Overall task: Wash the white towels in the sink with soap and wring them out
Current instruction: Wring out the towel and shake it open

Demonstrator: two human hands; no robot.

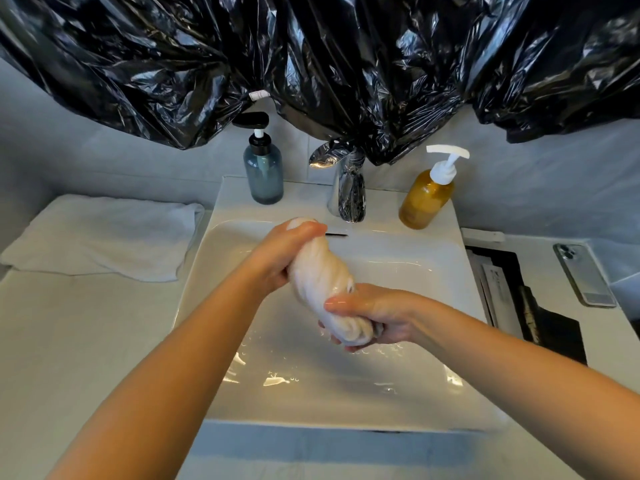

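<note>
Both hands on it: left hand [287,258] wrapped tight round the top end of the twisted wet towel [323,278], right hand [374,317] clamped on the bottom end, all above the sink [398,341] basin. Dry folded towel [100,233] left of sink, w/ amber soap bottle [427,199] at sink's back-right rim.

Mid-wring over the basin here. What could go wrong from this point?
1. The twisted towel is gripped by left hand and right hand above the sink; wrung water could spray past the rim toward the phone.
2. A wide twist might knock the amber soap bottle.
</note>
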